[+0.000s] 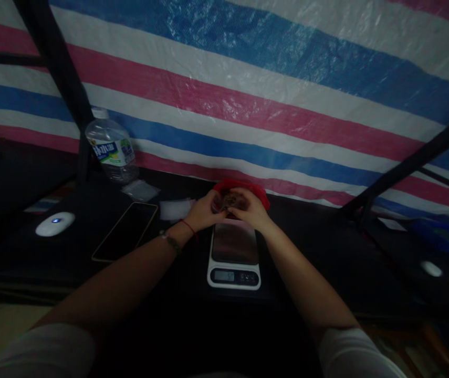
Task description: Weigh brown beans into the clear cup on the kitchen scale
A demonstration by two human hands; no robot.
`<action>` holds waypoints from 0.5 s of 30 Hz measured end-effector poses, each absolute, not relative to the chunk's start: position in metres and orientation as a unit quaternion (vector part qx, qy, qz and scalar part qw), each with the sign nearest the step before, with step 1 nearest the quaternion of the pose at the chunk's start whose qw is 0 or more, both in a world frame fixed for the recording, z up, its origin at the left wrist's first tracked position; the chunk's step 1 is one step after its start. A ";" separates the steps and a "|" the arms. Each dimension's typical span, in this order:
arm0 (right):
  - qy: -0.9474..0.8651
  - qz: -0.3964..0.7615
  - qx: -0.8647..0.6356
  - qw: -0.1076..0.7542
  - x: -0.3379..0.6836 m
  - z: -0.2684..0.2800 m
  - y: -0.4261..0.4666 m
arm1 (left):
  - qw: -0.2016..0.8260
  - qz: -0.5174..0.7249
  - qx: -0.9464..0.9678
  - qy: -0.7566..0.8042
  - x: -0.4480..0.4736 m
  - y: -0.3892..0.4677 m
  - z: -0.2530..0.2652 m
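Note:
My left hand and my right hand come together at the far end of a kitchen scale. Between them they hold a small clear plastic bag with brown bits in it; dim light hides what the bits are. Both thumbs point inward at its near side. Just behind the hands lies a red plastic bag or bowl, partly covered by them. The scale is white with a metal plate, and its lit display faces me.
Left of the scale lie clear plastic packets and a phone. A large clear bottle leans near a dark frame post. A white mouse-like device is farther left. Striped sheeting closes off the back of the black table.

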State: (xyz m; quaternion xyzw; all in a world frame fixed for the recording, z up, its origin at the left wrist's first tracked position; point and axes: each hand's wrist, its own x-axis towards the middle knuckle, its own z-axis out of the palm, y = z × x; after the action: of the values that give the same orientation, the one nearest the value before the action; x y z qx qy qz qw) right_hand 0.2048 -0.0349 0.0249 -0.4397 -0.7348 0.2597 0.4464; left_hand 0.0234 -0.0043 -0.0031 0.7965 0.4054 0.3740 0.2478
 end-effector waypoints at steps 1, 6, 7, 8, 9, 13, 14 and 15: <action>-0.744 0.250 -0.446 0.431 0.203 0.029 -0.032 | 0.248 0.369 0.796 0.410 0.023 -0.005 -0.002; -0.830 0.143 -0.422 0.337 0.199 0.052 -0.025 | 0.248 0.362 0.789 0.430 0.023 -0.006 -0.001; -0.846 0.132 -0.405 0.321 0.198 0.055 -0.024 | 0.250 0.358 0.788 0.434 0.023 -0.006 -0.001; -0.859 0.129 -0.388 0.307 0.197 0.058 -0.024 | 0.250 0.355 0.788 0.437 0.024 -0.006 -0.002; -0.870 0.128 -0.374 0.295 0.196 0.060 -0.023 | 0.249 0.357 0.786 0.439 0.024 -0.005 -0.003; -0.869 0.098 -0.384 0.295 0.194 0.060 -0.024 | 0.240 0.407 0.776 0.417 0.025 -0.002 -0.009; -0.865 0.090 -0.392 0.300 0.194 0.059 -0.025 | 0.242 0.421 0.773 0.409 0.025 -0.001 -0.010; -0.862 0.087 -0.397 0.302 0.194 0.059 -0.025 | 0.245 0.431 0.769 0.403 0.025 -0.001 -0.012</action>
State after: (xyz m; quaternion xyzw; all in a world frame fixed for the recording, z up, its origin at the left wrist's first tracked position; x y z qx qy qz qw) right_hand 0.1937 -0.0253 0.0586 -0.3972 -0.8621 0.0868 0.3024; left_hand 0.0254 -0.0007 -0.0116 0.7693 0.4030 0.4313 0.2446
